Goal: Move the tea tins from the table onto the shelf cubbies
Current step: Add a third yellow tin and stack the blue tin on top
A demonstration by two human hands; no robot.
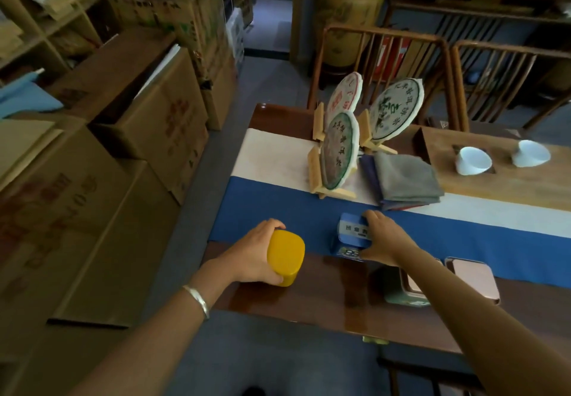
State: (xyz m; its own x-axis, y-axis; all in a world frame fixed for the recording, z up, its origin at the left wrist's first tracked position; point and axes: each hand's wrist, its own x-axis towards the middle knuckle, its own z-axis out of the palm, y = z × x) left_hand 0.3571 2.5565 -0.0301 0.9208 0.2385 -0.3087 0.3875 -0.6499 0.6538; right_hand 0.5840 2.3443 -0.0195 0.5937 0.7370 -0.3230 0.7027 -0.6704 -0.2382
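Left hand (258, 253) gripping yellow tin (285, 258) at table (309, 296) corner, right hand (381, 238) clasping blue tin (352, 236) on blue runner (262, 207), right of yellow tin

Dim, bluish light is filling the room, with the brightest patches falling on the white cups (472, 161) and the pale strip of the runner (272, 154) at the far side of the desk (309, 296). The polished desk edge is throwing back soft glare and faint reflections, while the cardboard boxes (92, 210) on the left are sinking into shadow. The wide lens is bending lines near the edges, and the background is looking soft and smeared.
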